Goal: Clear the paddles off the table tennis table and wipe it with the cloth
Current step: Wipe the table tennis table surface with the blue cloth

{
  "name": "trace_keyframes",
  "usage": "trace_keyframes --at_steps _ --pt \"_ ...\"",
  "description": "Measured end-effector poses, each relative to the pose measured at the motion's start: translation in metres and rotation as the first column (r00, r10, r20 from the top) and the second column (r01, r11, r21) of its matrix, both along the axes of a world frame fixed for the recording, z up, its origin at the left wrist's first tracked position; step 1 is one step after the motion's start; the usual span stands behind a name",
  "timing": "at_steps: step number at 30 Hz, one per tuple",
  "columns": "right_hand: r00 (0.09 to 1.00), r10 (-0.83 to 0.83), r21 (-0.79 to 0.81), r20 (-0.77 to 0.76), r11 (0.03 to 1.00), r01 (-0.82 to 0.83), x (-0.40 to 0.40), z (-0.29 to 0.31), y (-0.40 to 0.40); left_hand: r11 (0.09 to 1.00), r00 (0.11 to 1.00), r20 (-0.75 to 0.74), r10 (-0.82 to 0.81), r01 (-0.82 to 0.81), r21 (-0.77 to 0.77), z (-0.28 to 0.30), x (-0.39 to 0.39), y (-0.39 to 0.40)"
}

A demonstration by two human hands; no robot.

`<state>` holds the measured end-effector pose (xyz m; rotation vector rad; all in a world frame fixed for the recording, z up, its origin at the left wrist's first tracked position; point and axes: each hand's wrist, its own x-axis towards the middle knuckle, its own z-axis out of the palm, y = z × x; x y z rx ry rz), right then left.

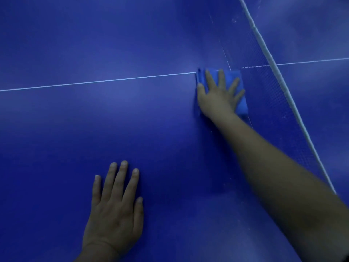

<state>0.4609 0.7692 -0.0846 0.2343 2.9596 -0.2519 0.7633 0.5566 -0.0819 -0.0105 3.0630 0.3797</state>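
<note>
The right hand [220, 95] lies flat on the folded blue cloth [239, 86], its fingers [221, 77] straight and spread, pressing down on the cloth and not curled round it. The cloth sits on the blue bench [132, 120] right at the foot of the net [279, 99], covering the point where the white centre line [94, 82] reaches it. The left hand [115, 207] is flat on the bench too, near the viewer and well apart from the cloth, fingers straight and holding nothing — a brace, by the look of it.

What could go wrong: the cloth is only pressed, not gripped, so a quick stroke could let it bunch or slide out from under the palm. A push further forward would run the fingertips and cloth into the net mesh and snag there. The reach is long — if the bracing hand slips on the smooth top, the person's weight comes down on the bench.

Count: two hands, one cloth, one net, one centre line, no paddles in view. Clearing seems done, with wiping under way near the net.
</note>
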Motion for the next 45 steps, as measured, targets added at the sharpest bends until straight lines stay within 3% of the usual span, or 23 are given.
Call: trace_keyframes --at_steps 3,7,10,15,18,23,26,31,34,40,43,45 --pt "0.996 0.085 0.054 -0.017 0.995 -0.084 0.046 -0.011 -0.009 1.0 1.0 0.013 0.004 -0.004 0.01 0.003 0.0 0.001" --pt "0.97 0.241 0.007 -0.004 0.97 -0.241 -0.026 -0.001 -0.043 1.0 1.0 0.026 0.014 -0.014 0.01 0.004 0.0 0.002" --pt "0.977 0.208 -0.001 0.039 0.978 -0.208 -0.068 0.002 -0.034 1.0 0.999 0.031 0.016 -0.016 0.015 0.001 0.001 0.001" --pt "0.996 0.09 0.003 -0.022 0.996 -0.09 0.053 -0.003 0.029 1.0 0.999 0.037 0.008 -0.009 0.013 -0.001 0.002 0.001" --pt "0.984 0.176 0.036 0.0 0.984 -0.176 0.13 -0.004 0.038 1.0 0.999 0.038 0.005 -0.006 0.015 -0.001 0.002 0.001" --pt "0.955 0.297 0.03 -0.007 0.955 -0.297 0.03 0.001 0.005 1.0 0.999 0.037 0.012 -0.013 0.014 -0.002 0.002 0.0" --pt "0.971 0.237 0.021 0.009 0.971 -0.237 -0.029 0.001 0.002 1.0 1.0 0.022 0.015 -0.015 0.012 -0.003 0.002 0.002" --pt "0.988 0.142 0.04 -0.056 0.989 -0.14 0.063 -0.003 0.053 1.0 1.0 0.008 0.02 -0.02 0.022 -0.004 0.002 0.002" --pt "0.98 0.197 0.063 -0.006 0.979 -0.196 0.132 -0.003 0.068 0.999 1.0 0.021 0.022 -0.023 0.023 -0.003 0.002 0.002" --pt "0.965 0.263 0.031 0.011 0.964 -0.263 0.05 0.002 0.031 1.0 0.999 0.032 0.024 -0.025 0.019 -0.002 0.003 0.002" --pt "0.908 0.42 0.052 -0.007 0.907 -0.419 0.056 0.004 0.023 1.0 0.999 0.023 0.024 -0.025 0.013 -0.002 0.003 0.001" --pt "0.779 0.624 0.077 -0.062 0.781 -0.62 0.114 0.003 0.047 1.0 0.999 0.022 0.025 -0.026 0.013 -0.003 0.003 0.0"
